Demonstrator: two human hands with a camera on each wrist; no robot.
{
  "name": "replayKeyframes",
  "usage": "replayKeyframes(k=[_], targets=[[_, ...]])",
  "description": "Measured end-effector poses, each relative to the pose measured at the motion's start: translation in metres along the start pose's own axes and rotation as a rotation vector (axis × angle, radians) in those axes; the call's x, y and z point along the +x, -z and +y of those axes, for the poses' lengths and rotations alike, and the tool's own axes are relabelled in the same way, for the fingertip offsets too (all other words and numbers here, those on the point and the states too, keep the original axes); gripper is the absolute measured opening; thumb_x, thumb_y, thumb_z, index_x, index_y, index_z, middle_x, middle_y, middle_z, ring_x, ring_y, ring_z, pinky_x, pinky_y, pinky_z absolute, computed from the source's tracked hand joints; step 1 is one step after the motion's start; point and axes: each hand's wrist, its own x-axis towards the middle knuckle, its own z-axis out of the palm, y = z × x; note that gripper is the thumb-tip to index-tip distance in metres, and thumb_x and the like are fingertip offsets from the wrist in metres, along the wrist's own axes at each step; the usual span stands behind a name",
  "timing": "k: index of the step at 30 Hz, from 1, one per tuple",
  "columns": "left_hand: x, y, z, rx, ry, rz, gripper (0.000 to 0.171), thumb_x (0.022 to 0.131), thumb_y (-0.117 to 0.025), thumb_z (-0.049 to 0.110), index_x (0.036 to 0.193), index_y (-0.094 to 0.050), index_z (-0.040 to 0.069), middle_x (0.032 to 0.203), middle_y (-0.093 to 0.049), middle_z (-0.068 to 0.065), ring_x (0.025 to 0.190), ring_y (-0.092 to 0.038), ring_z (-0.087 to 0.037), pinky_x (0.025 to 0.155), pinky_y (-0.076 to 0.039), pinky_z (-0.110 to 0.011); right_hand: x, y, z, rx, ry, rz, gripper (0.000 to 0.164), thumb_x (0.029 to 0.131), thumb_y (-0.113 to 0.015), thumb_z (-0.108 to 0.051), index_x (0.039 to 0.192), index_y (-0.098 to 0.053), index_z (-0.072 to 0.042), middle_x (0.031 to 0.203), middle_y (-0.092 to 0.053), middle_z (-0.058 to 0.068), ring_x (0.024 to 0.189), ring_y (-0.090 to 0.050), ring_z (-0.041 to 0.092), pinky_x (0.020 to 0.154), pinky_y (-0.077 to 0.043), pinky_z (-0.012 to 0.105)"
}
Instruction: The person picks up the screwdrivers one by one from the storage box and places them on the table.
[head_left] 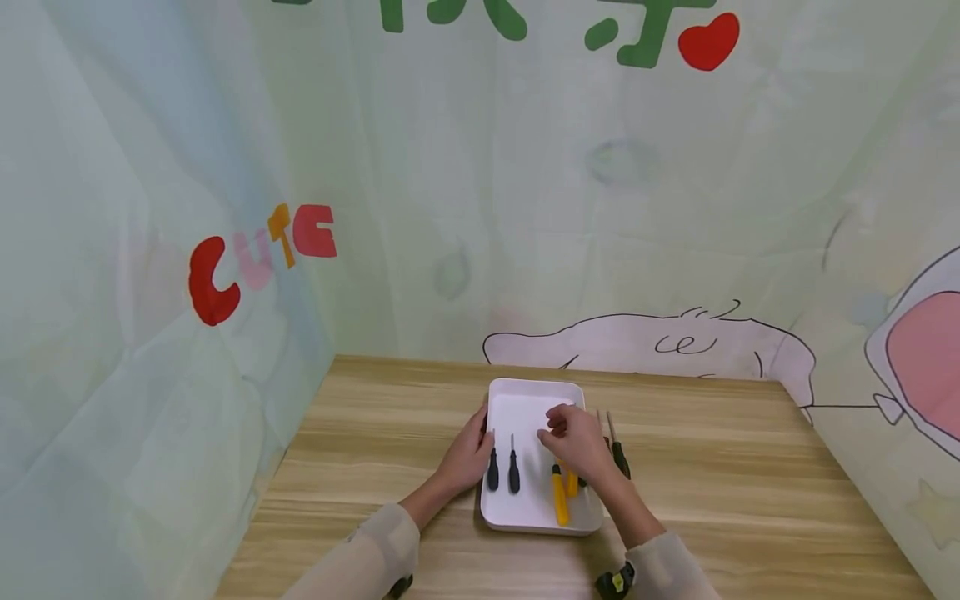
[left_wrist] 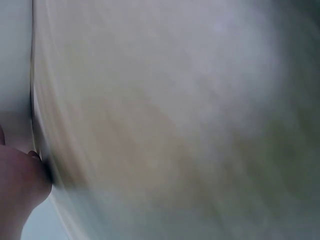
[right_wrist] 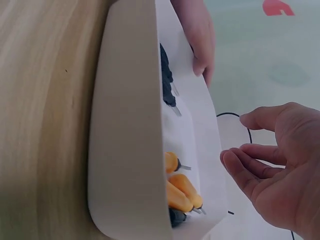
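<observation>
A white tray (head_left: 536, 521) stands on the table. My left hand (head_left: 467, 454) grips its left rim, thumb inside the wall and fingers outside; the left wrist view is blurred, with only part of that hand (left_wrist: 22, 175) at its edge. My right hand (head_left: 576, 440) hovers over the tray's right side, fingers loosely bent and apart from the thumb, holding nothing. On the tray's left lie two dark-handled screwdrivers (head_left: 513, 473). Yellow-handled screwdrivers (right_wrist: 180, 192) lie at its right, partly hidden by the right wrist in the head view, beside a dark handle (right_wrist: 177, 217).
Just right of the tray, dark-handled screwdrivers (head_left: 619, 458) lie on the wooden table (head_left: 720, 483), shafts pointing away. A printed cloth (head_left: 450, 167) hangs behind the table and along both sides.
</observation>
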Motion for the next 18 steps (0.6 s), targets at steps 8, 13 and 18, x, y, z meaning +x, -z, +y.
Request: replayKeyframes(k=[8,13,18], targets=[[0.001,-0.001,0.0,0.014,-0.005,0.006,0.056,0.109,-0.043,0.001,0.161,-0.027,-0.011,0.164,-0.036,-0.031,0.152,-0.036,-0.041,0.124,-0.03,-0.054,-0.001,-0.011,-0.001,0.009,-0.021,-0.04,0.032,0.094,-0.081,-0.015,0.119,-0.071,0.003,0.101,-0.07,0.008,0.088,-0.066,0.02,0.081,-0.063,0.039],[0.0,-0.001,0.002,0.01,-0.004,-0.003,0.056,0.109,-0.044,0.002,0.162,-0.027,-0.011,0.164,-0.036,-0.031,0.152,-0.036,-0.041,0.124,-0.03,-0.054,-0.002,-0.017,0.0,-0.007,-0.022,-0.062,0.034,0.093,-0.082,-0.018,0.118,-0.072,0.002,0.101,-0.071,0.007,0.088,-0.068,0.019,0.081,-0.063,0.039],[0.001,-0.001,0.0,-0.008,-0.023,-0.006,0.057,0.109,-0.044,-0.001,0.162,-0.027,-0.01,0.164,-0.036,-0.03,0.152,-0.036,-0.041,0.124,-0.029,-0.055,-0.003,-0.02,-0.004,-0.009,0.008,-0.08,0.034,0.092,-0.083,-0.018,0.117,-0.073,0.003,0.1,-0.072,0.008,0.086,-0.069,0.02,0.079,-0.063,0.038]])
